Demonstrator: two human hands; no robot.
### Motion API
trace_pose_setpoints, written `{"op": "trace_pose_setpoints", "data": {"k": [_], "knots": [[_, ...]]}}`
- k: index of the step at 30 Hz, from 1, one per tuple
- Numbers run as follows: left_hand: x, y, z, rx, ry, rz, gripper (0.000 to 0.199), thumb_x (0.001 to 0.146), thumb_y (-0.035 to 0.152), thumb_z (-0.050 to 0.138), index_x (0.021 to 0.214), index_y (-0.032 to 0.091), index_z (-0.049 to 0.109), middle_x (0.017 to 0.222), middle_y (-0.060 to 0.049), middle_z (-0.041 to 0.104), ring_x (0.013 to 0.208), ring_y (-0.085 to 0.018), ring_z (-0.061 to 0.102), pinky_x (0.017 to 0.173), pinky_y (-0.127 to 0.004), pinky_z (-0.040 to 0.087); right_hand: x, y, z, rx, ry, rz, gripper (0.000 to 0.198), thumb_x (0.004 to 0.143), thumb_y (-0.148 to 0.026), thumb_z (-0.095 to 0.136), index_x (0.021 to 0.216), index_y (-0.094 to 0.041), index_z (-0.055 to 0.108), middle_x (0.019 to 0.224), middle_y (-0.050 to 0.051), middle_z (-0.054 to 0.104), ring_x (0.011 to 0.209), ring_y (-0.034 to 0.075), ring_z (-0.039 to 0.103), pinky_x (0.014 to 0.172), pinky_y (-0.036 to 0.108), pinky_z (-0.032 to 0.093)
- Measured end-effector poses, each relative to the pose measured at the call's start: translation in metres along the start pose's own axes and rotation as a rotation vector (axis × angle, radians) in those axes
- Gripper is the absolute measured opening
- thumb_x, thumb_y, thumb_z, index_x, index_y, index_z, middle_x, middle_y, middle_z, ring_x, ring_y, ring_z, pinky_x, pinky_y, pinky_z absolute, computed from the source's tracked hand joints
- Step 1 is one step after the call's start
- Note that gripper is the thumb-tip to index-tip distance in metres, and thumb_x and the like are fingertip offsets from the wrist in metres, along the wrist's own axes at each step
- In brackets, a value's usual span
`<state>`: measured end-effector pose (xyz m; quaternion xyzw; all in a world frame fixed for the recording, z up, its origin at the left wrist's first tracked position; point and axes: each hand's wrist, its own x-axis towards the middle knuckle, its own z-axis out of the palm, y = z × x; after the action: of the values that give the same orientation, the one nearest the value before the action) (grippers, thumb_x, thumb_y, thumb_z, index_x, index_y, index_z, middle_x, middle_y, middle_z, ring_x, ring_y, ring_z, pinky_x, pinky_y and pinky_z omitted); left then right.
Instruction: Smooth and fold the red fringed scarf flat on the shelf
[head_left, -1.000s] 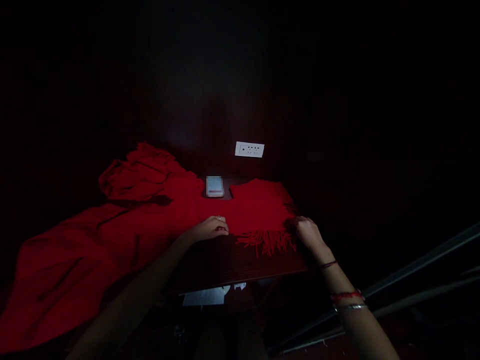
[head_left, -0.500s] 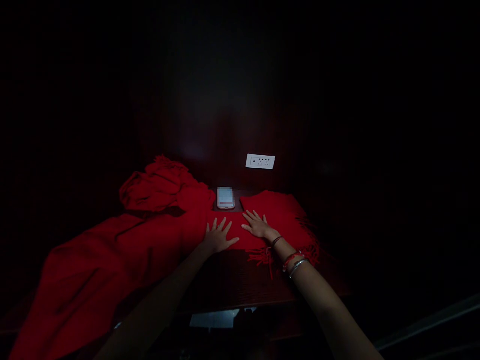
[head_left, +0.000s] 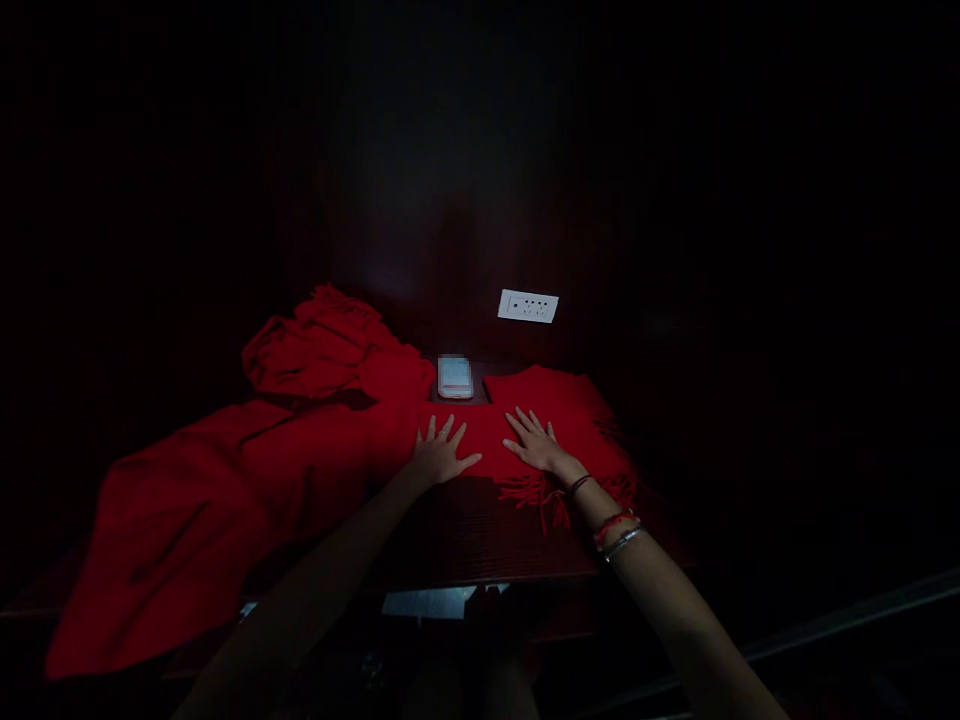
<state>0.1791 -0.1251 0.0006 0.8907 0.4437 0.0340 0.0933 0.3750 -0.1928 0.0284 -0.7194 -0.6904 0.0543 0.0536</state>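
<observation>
A long red scarf (head_left: 315, 455) with fringed ends lies across a dark wooden table. Its left part is bunched up at the back and drapes over the front edge, while the middle is a flat strip. On that strip my left hand (head_left: 439, 455) rests palm down, fingers spread, with a ring on one finger. My right hand (head_left: 536, 445) lies flat on the scarf farther right, fingers also apart, beside the fringe. Bracelets circle the right wrist and forearm. Neither hand grips the cloth.
Behind the scarf's middle strip lies a phone (head_left: 454, 377) with a lit, blurred screen. A white socket panel (head_left: 528, 306) is on the dark back wall. The dark wooden tabletop (head_left: 450, 530) shows its front edge below my hands. The surroundings are very dark.
My right hand has slid a little to the right across the scarf, away from the left hand. The left hand stays in about the same place. The view has tilted down slightly.
</observation>
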Motion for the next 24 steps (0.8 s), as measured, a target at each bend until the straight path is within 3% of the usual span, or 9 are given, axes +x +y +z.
{"op": "trace_pose_setpoints", "data": {"k": [3, 7, 11, 13, 16, 19, 24], "knots": [[-0.002, 0.001, -0.001, -0.002, 0.047, 0.030, 0.079, 0.067, 0.070, 0.023, 0.130, 0.022, 0.022, 0.137, -0.009, 0.013, 0.122, -0.037, 0.005, 0.093, -0.055, 0.009, -0.021, -0.003, -0.007, 0.031, 0.099, -0.183, 0.060, 0.079, -0.050, 0.034, 0.130, -0.021, 0.022, 0.136, 0.008, 0.018, 0.124, 0.022, 0.014, 0.098, 0.045, 0.016], [-0.007, 0.004, -0.003, -0.005, 0.063, 0.243, 0.065, 0.075, 0.060, 0.026, 0.130, 0.025, 0.020, 0.138, -0.007, 0.011, 0.124, -0.029, 0.004, 0.095, -0.051, 0.009, -0.040, -0.006, 0.000, 0.023, 0.041, -0.388, 0.041, 0.082, -0.032, 0.037, 0.117, -0.012, 0.045, 0.121, 0.011, 0.045, 0.113, 0.016, 0.038, 0.095, 0.029, 0.029], [-0.010, 0.005, -0.003, -0.004, -0.038, 0.297, 0.057, 0.079, 0.054, 0.024, 0.129, 0.026, 0.022, 0.136, -0.007, 0.016, 0.124, -0.027, 0.010, 0.095, -0.051, 0.008, -0.049, -0.006, 0.008, -0.059, 0.098, -0.415, 0.034, 0.084, -0.023, 0.034, 0.111, -0.012, 0.051, 0.115, 0.010, 0.050, 0.110, 0.016, 0.042, 0.093, 0.029, 0.032], [-0.011, 0.003, -0.004, -0.008, -0.010, 0.325, 0.058, 0.079, 0.055, 0.025, 0.128, 0.025, 0.024, 0.136, -0.008, 0.019, 0.123, -0.028, 0.012, 0.095, -0.051, 0.010, -0.053, -0.007, 0.006, -0.132, 0.117, -0.461, 0.032, 0.084, -0.021, 0.034, 0.110, -0.013, 0.051, 0.112, 0.009, 0.053, 0.107, 0.016, 0.044, 0.091, 0.029, 0.033], [-0.013, 0.001, -0.010, -0.014, 0.052, 0.493, 0.058, 0.075, 0.055, 0.036, 0.124, 0.024, 0.033, 0.130, -0.008, 0.030, 0.119, -0.026, 0.023, 0.096, -0.043, 0.019, -0.057, -0.011, -0.002, -0.251, 0.131, -0.493, 0.031, 0.082, -0.016, 0.037, 0.110, -0.014, 0.050, 0.103, 0.008, 0.058, 0.096, 0.015, 0.051, 0.085, 0.027, 0.037], [-0.017, -0.001, -0.018, 0.024, 0.092, 0.638, 0.045, 0.075, 0.041, 0.045, 0.115, 0.022, 0.043, 0.117, -0.007, 0.043, 0.108, -0.021, 0.040, 0.090, -0.032, 0.031, -0.059, -0.017, -0.007, -0.332, 0.147, -0.473, 0.030, 0.082, -0.014, 0.038, 0.110, -0.015, 0.048, 0.094, 0.008, 0.060, 0.085, 0.015, 0.054, 0.077, 0.026, 0.040], [-0.017, -0.002, -0.023, 0.144, 0.152, 0.655, 0.036, 0.075, 0.017, 0.043, 0.110, 0.022, 0.046, 0.109, -0.004, 0.049, 0.098, -0.017, 0.047, 0.080, -0.025, 0.038, -0.056, -0.022, -0.004, -0.369, 0.219, -0.427, 0.022, 0.084, -0.018, 0.036, 0.100, -0.016, 0.052, 0.085, 0.006, 0.059, 0.078, 0.014, 0.053, 0.071, 0.024, 0.039]]}}
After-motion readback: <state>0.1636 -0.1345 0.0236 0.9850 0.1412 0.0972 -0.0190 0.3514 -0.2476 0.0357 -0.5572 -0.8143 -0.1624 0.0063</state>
